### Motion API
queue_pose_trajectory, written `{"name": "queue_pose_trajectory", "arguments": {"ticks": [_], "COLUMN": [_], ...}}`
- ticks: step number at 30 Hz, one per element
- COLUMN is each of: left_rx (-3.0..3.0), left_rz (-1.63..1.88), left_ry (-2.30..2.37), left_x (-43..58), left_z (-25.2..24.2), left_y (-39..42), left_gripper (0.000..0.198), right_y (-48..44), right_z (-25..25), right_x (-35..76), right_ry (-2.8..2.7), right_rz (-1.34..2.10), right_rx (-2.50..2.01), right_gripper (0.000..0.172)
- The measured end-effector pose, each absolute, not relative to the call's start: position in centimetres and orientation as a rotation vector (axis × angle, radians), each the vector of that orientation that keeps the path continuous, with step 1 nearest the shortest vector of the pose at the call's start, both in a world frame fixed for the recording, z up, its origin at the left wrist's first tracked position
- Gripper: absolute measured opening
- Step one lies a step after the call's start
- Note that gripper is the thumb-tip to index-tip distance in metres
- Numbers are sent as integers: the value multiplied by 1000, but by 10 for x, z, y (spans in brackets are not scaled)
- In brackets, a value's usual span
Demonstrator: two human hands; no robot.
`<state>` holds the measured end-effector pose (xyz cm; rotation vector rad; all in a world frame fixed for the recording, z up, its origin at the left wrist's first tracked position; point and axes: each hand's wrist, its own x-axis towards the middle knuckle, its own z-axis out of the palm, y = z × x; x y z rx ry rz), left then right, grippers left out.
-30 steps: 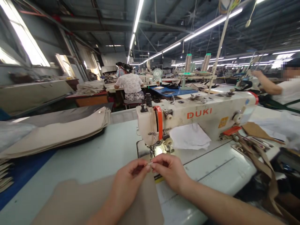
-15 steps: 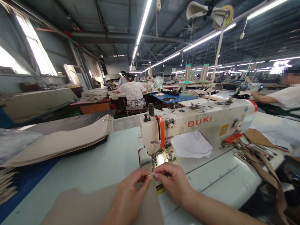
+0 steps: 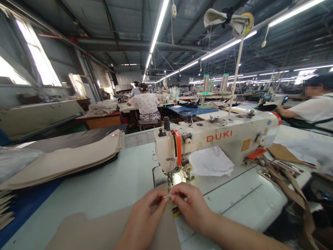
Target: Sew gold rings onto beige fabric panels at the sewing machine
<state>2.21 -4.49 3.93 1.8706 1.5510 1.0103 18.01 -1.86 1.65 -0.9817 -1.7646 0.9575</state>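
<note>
A small pale strip (image 3: 167, 196) is pinched between the fingertips of both hands, just in front of the sewing machine's needle area. My left hand (image 3: 147, 215) holds its left end and my right hand (image 3: 194, 206) its right end; the fingers mostly cover it, so its exact kind is unclear. Under my left hand a beige fabric panel (image 3: 96, 231) lies flat on the table. The white sewing machine (image 3: 197, 139), marked DUKI, stands right behind my hands with its lamp lit near the needle.
Stacked beige panels (image 3: 73, 158) lie at the left. A white cloth (image 3: 210, 161) rests under the machine's arm. Brown straps (image 3: 288, 187) hang at the right, near a brown piece (image 3: 288, 155). One person (image 3: 145, 104) sits ahead, another (image 3: 312, 107) works at the right.
The view has shifted slightly. Both hands keep pinching the small strip at nearly the same spot, with little finger movement.
</note>
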Motion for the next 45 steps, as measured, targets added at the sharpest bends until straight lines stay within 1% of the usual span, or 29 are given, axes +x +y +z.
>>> {"name": "queue_pose_trajectory", "arguments": {"ticks": [14,16,21,25,26,28,30,31,34,38,41,45], "left_rx": [1833,1808,1802,1837,1838,1849,1924,1992,2253,2529,2581,2594], "left_rz": [1009,1007,934,822,798,756,687,648,551,432,345,362], "left_ry": [1535,1532,1495,1404,1412,1507,1638,1693,1743,1698,1741,1738], "left_x": [24,24,22,19,17,13,8,5,-4,-12,-11,-1], "left_z": [40,39,33,40,45,57,69,74,73,40,17,7], "left_y": [-47,-46,-43,-40,-39,-36,-36,-37,-45,-58,-61,-60], "left_gripper": [22,21,17,12,19,40,52,53,48,48,53,55], "right_y": [-17,-17,-16,-14,-14,-12,-10,-10,-7,-3,2,12], "right_z": [15,16,19,24,26,30,34,35,37,37,39,47], "right_x": [178,179,182,191,195,204,213,217,227,228,219,197], "right_ry": [-1775,-1831,-2067,-2151,-2147,-2125,-2096,-2083,-2025,-1890,-1852,-1867], "right_rz": [1062,1016,763,761,796,888,981,1021,1156,1376,1432,1453], "right_rx": [-998,-1014,-1051,-1078,-1097,-1144,-1187,-1202,-1220,-1216,-1247,-1327], "right_gripper": [12,13,16,16,16,17,17,17,17,17,17,19]}}
